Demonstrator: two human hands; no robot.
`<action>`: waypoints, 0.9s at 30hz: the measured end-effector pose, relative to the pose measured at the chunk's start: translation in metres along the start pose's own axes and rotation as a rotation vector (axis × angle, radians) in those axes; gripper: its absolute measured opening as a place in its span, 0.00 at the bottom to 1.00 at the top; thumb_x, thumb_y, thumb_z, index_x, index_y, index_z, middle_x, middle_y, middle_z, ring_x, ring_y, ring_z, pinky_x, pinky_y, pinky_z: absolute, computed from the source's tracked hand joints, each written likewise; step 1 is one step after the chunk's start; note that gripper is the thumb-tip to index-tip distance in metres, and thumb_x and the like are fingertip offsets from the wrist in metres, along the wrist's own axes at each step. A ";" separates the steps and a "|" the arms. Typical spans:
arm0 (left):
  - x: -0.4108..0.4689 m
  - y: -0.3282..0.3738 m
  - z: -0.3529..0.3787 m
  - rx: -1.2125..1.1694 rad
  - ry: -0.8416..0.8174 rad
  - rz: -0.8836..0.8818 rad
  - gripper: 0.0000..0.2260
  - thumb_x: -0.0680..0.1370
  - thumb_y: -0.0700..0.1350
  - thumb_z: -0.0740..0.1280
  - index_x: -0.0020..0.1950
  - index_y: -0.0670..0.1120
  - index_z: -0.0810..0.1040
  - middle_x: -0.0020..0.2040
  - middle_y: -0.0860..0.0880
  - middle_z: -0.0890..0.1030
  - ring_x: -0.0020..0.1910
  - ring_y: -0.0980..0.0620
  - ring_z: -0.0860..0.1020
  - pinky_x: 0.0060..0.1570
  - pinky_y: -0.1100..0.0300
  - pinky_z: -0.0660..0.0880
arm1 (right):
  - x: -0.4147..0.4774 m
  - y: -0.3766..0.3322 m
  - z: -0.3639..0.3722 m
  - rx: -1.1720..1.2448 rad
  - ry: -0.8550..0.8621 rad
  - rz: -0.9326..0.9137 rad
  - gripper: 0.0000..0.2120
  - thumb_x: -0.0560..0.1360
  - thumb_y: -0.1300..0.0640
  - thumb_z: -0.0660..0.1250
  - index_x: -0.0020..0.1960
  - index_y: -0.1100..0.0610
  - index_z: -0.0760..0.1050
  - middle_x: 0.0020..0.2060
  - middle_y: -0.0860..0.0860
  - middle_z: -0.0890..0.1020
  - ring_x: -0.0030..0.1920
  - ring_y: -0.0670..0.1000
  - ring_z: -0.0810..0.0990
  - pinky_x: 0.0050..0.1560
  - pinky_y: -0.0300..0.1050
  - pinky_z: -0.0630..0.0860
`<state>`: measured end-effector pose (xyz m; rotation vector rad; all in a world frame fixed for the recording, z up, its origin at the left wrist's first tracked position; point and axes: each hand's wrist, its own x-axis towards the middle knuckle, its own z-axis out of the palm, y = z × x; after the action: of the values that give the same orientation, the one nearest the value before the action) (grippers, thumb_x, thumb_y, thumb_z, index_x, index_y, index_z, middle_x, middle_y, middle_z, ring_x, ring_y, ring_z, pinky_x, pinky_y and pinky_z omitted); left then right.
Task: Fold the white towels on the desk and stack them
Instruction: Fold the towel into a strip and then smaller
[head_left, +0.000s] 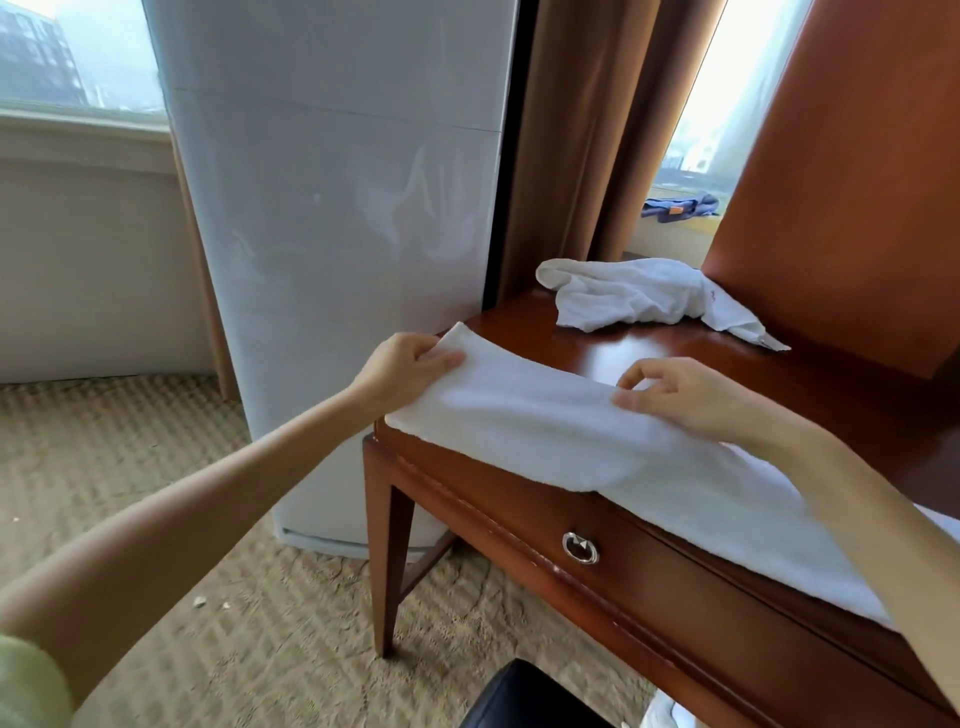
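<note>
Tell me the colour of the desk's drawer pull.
The pull is shiny silver; the head view shows it.

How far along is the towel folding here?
Done: no stack in view yet. In hand: left hand and right hand hold one partly folded towel along the front edge of the desk. Left: finish it, then fold the crumpled towel at the back and stack both.

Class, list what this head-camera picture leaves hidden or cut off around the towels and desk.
Head view, flat towel: right end cut off by the frame edge.
Head view, crumpled towel: reddish mark too small to read.
Head view, desk: right side beyond the frame edge.
</note>
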<state>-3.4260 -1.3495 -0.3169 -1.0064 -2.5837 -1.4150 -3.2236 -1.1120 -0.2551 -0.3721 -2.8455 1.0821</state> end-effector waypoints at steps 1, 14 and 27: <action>0.016 0.000 0.001 0.070 -0.031 -0.051 0.20 0.78 0.53 0.67 0.26 0.51 0.73 0.23 0.57 0.72 0.24 0.60 0.71 0.24 0.70 0.62 | 0.012 0.001 -0.005 -0.016 0.010 0.036 0.08 0.75 0.46 0.69 0.44 0.50 0.79 0.31 0.45 0.76 0.31 0.45 0.71 0.34 0.37 0.65; 0.068 -0.009 0.015 0.452 -0.156 -0.145 0.12 0.78 0.52 0.65 0.55 0.46 0.78 0.45 0.49 0.78 0.42 0.49 0.75 0.36 0.59 0.69 | 0.060 0.062 -0.006 -0.044 -0.057 0.205 0.15 0.72 0.41 0.71 0.35 0.51 0.82 0.33 0.51 0.71 0.37 0.51 0.67 0.40 0.45 0.62; 0.066 -0.001 0.013 0.457 -0.080 -0.100 0.13 0.80 0.51 0.64 0.59 0.45 0.77 0.51 0.46 0.80 0.43 0.49 0.76 0.39 0.58 0.72 | 0.063 0.069 -0.001 -0.023 0.142 0.127 0.14 0.71 0.45 0.74 0.39 0.56 0.81 0.30 0.50 0.72 0.32 0.49 0.68 0.32 0.40 0.61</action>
<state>-3.4750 -1.3054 -0.3042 -0.8860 -2.8522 -0.7451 -3.2705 -1.0460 -0.3009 -0.6128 -2.7431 1.0000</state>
